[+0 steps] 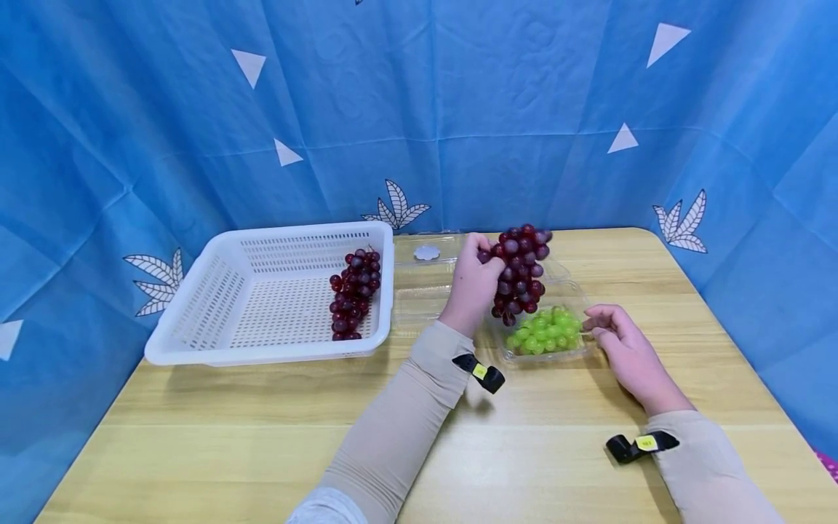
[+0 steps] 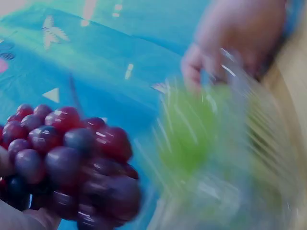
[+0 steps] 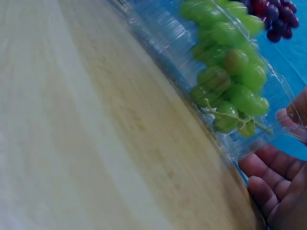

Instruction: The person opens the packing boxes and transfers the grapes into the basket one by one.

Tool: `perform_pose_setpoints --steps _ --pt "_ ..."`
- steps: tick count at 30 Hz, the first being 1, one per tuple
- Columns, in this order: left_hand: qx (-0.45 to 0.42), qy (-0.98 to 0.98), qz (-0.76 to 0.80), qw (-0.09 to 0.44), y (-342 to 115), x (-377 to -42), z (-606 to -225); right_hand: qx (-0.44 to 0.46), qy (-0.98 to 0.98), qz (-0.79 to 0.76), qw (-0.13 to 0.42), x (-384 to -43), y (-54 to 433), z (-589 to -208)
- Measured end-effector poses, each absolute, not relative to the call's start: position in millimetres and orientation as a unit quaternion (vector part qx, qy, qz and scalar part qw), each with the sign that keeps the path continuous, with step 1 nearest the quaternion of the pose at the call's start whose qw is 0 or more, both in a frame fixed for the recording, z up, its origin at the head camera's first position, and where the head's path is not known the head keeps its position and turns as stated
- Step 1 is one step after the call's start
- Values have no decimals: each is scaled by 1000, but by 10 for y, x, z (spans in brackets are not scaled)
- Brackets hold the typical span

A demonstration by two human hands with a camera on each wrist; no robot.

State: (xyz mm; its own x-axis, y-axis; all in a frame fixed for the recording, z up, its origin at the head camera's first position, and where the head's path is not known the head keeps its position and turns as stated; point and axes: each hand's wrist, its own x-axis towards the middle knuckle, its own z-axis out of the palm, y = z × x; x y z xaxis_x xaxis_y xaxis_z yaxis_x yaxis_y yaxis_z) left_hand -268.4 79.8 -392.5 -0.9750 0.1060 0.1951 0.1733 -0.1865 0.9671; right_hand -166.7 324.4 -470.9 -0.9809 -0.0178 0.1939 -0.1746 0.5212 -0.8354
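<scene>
My left hand [image 1: 473,280] grips a bunch of dark red grapes [image 1: 520,269] near its upper end and holds it up over a clear plastic clamshell box [image 1: 509,355]. Inside that box lies a bunch of green grapes [image 1: 545,331]. My right hand [image 1: 625,356] is at the box's right end; in the right wrist view its thumb lies over the rim and the other fingers [image 3: 273,165] are below. In the left wrist view the red grapes [image 2: 72,163] hang close to the camera, while the box and green grapes [image 2: 187,129] are blurred.
A white perforated plastic basket [image 1: 222,356] stands on the left of the wooden table [image 1: 262,444], with another bunch of red grapes [image 1: 356,295] along its right side. A second clear plastic box [image 1: 422,280] lies open between basket and left hand. Blue cloth [image 1: 484,109] hangs behind.
</scene>
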Motion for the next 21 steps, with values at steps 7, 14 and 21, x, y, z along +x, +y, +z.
perform_pose_setpoints --steps 7,14,21 --pt "17 -283 -957 -58 708 -2738 -3832 55 -867 490 77 -1671 3249 -4704" --pt "49 -277 -952 -120 645 -2714 -3822 47 -867 491 68 -1655 3260 -4703" --pt "-174 -200 -950 -165 624 -2647 -3711 52 -865 494 68 -1664 3244 -4697"
